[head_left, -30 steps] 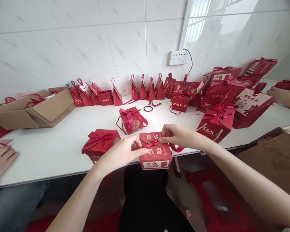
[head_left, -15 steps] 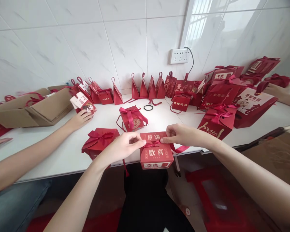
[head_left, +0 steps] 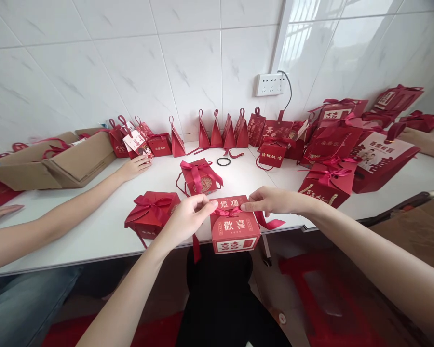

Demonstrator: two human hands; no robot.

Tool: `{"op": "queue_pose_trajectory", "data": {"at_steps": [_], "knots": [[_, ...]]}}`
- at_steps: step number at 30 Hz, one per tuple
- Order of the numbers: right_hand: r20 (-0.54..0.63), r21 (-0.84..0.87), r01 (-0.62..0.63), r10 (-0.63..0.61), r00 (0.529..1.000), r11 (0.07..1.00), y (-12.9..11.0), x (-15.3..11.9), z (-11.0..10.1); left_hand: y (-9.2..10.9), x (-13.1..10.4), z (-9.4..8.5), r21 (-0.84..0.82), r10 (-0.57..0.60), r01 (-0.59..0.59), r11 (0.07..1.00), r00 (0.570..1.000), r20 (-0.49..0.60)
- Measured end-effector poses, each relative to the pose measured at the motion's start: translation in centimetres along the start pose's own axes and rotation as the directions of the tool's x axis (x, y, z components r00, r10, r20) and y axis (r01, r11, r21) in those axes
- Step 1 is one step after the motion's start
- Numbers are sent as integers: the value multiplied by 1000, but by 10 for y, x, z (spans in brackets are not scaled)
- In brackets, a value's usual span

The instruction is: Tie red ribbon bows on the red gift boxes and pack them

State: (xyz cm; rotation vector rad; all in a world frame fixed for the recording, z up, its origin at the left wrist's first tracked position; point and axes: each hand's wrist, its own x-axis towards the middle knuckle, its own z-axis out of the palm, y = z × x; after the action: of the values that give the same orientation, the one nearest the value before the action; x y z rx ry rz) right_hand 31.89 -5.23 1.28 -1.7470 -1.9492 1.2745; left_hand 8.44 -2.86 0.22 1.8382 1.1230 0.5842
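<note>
A red gift box [head_left: 235,226] with pale Chinese lettering stands at the table's front edge, directly before me. Across its top runs a red ribbon [head_left: 228,212], knotted in the middle. My left hand [head_left: 193,212] pinches the ribbon at the left of the knot, and a ribbon tail hangs below it over the edge. On the other side my right hand [head_left: 265,200] pinches the ribbon, with another tail lying on the table to the right. Left of my left hand sits a second red box [head_left: 152,212] with a bow. Behind is a small red box [head_left: 201,177] with a bow and cord.
Small red boxes [head_left: 228,132] line the wall. More gift boxes [head_left: 331,144] crowd the right. An open cardboard carton [head_left: 83,159] stands left. A co-worker's hand [head_left: 135,166] rests by a white-and-red box. Another person's hand [head_left: 415,137] is far right. A black ring [head_left: 223,162] lies mid-table.
The co-worker at left has set the white-and-red box back among the boxes by the wall. My hands stay on the ribbon with little movement; the view has shifted slightly.
</note>
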Motion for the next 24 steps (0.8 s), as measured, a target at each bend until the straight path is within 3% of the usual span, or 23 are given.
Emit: {"op": "queue_pose_trajectory", "data": {"at_steps": [4,7,12,16,24], "knots": [[-83,10,91,-89,993,996,-2,-4,1,-1,-2,8,-108,-2,-2,994,999,-41],[-69,121,132,-124,990,984,-6,-10,3,-4,-6,17,-198,-19,-3,980,994,-111],[-81,280,87,-67,994,956,-4,-14,12,-13,-9,36,-323,-18,-67,944,967,-255],[-72,303,42,-21,997,952,1,-15,14,-15,-9,46,-409,-34,-119,905,937,-348],[-53,313,-8,26,998,950,5,-18,14,-11,-11,44,-442,-35,-105,891,954,-297]]}}
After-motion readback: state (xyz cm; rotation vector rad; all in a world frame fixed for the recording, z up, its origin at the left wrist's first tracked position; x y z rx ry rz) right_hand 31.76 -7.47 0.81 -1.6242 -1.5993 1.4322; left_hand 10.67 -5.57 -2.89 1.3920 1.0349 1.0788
